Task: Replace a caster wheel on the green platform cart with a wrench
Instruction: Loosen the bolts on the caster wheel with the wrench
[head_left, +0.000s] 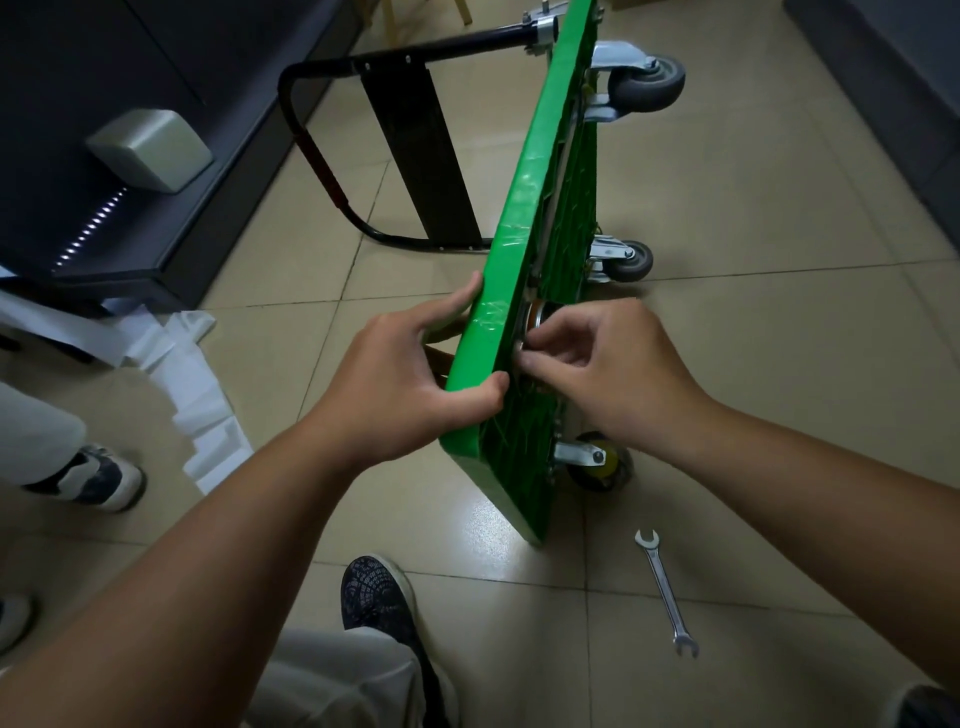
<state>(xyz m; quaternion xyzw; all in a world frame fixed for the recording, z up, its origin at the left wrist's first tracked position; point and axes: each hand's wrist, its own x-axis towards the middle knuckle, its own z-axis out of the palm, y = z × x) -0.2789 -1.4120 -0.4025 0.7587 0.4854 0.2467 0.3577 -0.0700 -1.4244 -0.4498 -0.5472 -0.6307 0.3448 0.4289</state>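
The wrench (666, 592) lies nearest on the tiled floor (779, 415), right of the green platform cart (530, 182), which stands on its long edge. The left hand (410, 374) grips the cart's upper rim. The right hand (613, 364) has its fingers (540, 358) pinching the round caster mount (535, 317) underneath. A grey caster wheel (647, 85) sits farthest.

Caster wheel (535, 318) mostly behind right fingers (569, 335)

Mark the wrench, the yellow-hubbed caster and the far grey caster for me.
wrench (665, 592): head view, middle of its shaft.
yellow-hubbed caster (607, 461): head view, on the yellow hub.
far grey caster (649, 85): head view, on the wheel's side.
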